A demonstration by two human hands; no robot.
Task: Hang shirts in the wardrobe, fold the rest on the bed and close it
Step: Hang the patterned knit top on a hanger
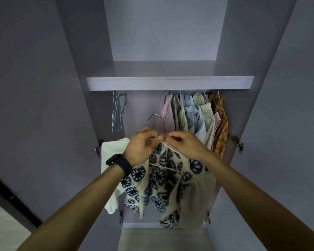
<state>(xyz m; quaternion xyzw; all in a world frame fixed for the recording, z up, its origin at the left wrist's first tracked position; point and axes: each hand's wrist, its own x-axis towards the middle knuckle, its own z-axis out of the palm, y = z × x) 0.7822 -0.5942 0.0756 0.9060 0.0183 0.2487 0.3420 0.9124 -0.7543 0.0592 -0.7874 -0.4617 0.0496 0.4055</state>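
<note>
Patterned shirt (159,180) hangs at 6 o'clock before the wardrobe (163,42), soft, light, floppy; our left hand (143,144) and right hand (186,144) both pinch its hanger (164,167) at the neck, which we judge the stiffest hold.

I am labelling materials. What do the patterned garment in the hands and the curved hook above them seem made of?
The patterned garment looks like crocheted yarn, matte: round openwork motifs, frayed fringe. The hook is likely polished metal: thin, grey, glinting.
</note>
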